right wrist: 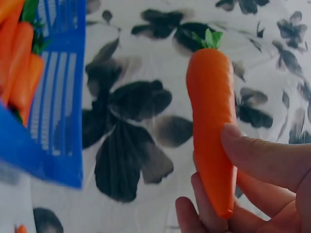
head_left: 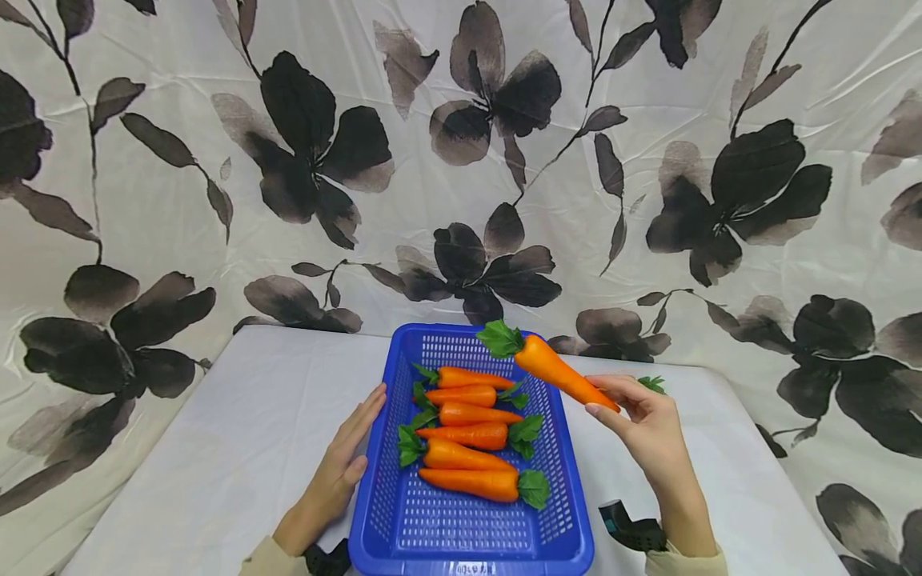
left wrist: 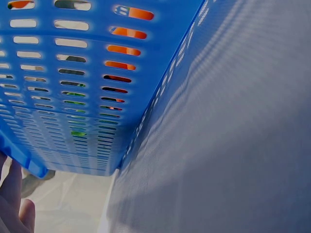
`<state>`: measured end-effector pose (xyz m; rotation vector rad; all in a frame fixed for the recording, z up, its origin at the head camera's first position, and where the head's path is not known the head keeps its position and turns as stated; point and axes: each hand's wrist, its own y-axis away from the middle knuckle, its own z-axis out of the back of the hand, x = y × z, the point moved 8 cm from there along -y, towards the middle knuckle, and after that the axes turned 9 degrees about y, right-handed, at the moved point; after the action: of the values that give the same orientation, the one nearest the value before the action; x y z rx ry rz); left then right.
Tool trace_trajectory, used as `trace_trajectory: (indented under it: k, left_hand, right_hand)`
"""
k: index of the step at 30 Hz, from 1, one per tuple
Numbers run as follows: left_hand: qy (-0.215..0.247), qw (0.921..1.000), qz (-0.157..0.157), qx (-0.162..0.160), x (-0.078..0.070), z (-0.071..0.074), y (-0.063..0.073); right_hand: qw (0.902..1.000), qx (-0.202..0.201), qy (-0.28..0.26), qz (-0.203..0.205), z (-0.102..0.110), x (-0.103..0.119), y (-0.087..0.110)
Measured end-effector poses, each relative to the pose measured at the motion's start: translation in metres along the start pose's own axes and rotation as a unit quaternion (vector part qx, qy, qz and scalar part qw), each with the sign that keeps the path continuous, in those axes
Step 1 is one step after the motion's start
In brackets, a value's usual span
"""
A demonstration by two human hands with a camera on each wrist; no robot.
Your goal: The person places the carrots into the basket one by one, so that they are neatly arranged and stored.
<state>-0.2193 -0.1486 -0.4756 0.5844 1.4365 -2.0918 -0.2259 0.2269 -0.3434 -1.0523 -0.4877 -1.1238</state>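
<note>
My right hand (head_left: 651, 428) pinches a carrot (head_left: 558, 370) near its narrow tip, holding it over the right rim of a blue plastic basket (head_left: 471, 540). The leafy end of that carrot points up and left; in the right wrist view the thumb (right wrist: 257, 155) presses its side. Several more carrots (head_left: 468, 456) lie crosswise in a column in the basket, with green tops facing either side. Along the basket's left side, my left hand (head_left: 334, 464) rests with fingers extended at the rim. The left wrist view shows the slotted outer wall (left wrist: 73, 107) with orange visible through it.
A white-covered table (head_left: 266, 400) lies under the basket. Green leaves (head_left: 651, 384) show just behind my right hand, the rest hidden by it. Behind the table hangs a white cloth with dark flowers (head_left: 317, 160). Black wrist devices (head_left: 634, 528) sit at both wrists.
</note>
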Motion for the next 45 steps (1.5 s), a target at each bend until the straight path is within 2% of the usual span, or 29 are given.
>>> trace_trajectory:
  k: [5, 10, 14, 21, 25, 31, 39, 45]
  left_hand:
    - [0.007, 0.9999, -0.012, -0.003, -0.003, 0.000, -0.001]
    - [0.006, 0.9997, -0.022, -0.007, -0.004, 0.002, -0.002]
    - [0.005, 0.9997, -0.021, -0.008, -0.004, 0.002, -0.002]
    - [0.002, 0.9996, -0.026, -0.008, -0.006, 0.002, -0.002]
    - [0.001, 0.9995, -0.030, -0.009, -0.006, 0.002, -0.004]
    - [0.005, 0.9996, -0.027, -0.007, -0.005, 0.001, -0.003]
    - [0.005, 0.9995, -0.030, -0.009, -0.005, 0.002, -0.003]
    - [0.009, 0.9998, -0.018, -0.006, -0.005, 0.001, -0.002]
  right_hand:
    - [0.9986, 0.052, -0.004, -0.009, -0.023, 0.011, 0.004]
    - [0.9914, 0.119, 0.043, -0.034, -0.046, 0.018, 0.005]
    - [0.9814, 0.170, 0.083, -0.034, -0.061, 0.023, 0.004]
    - [0.9573, 0.254, 0.139, 0.006, -0.085, 0.031, 0.004]
    - [0.9447, 0.291, 0.151, 0.015, -0.101, 0.030, 0.006]
    - [0.9258, 0.346, 0.153, -0.011, -0.121, 0.027, 0.010]
    - [0.9002, 0.385, 0.203, 0.021, -0.143, 0.032, 0.016]
    - [0.8811, 0.412, 0.232, 0.016, -0.152, 0.028, 0.022]
